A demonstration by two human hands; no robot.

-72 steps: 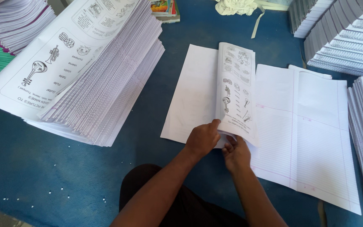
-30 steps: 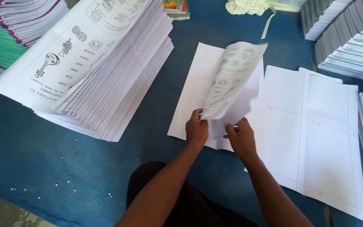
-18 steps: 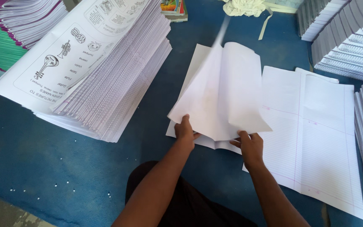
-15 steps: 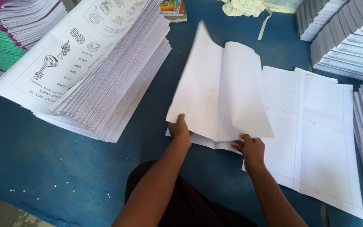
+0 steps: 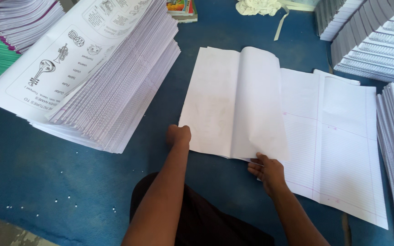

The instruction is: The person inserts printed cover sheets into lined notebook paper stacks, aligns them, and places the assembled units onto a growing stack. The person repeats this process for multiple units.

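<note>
At frame centre, a folded white sheet [image 5: 235, 102] lies on the blue counter [image 5: 69, 182]. The left hand [image 5: 178, 135], clenched, presses its lower left corner; the right hand [image 5: 266, 169] pinches its lower right edge, beside ruled sheets [image 5: 338, 136].

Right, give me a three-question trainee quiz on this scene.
1. True or false: the left hand rests at the folded sheet's near left corner.
2. What lies right of the folded sheet? A) ruled sheets B) a green cloth C) a metal tray
3. What colour is the surface under the paper?

Key: 1 true; 2 A; 3 blue.
</note>
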